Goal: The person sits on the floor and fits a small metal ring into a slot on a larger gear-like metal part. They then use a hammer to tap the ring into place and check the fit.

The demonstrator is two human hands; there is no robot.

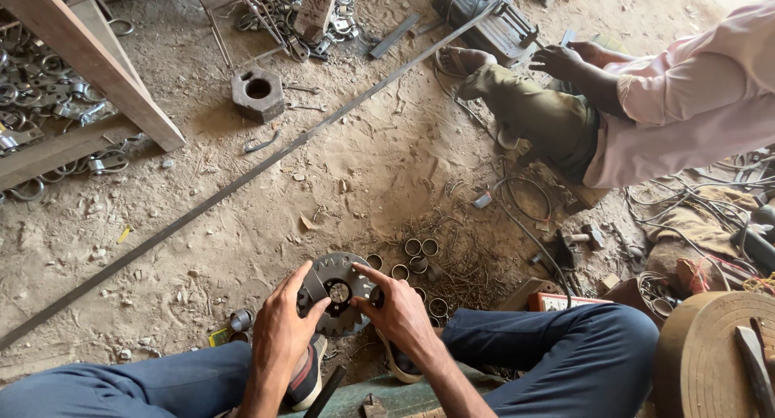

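Head view: both hands [339, 321] gripping toothed metal disc [339, 293], short rings [420, 247] apparently loose nearby.

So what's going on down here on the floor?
A person sitting on the sandy floor holds a toothed metal disc with both hands, the left hand on its left edge and the right hand with a finger toward its centre hole. Small metal rings lie just beyond it. A second person sits nearby, hands at a dark machine. A long metal strip crosses the floor.
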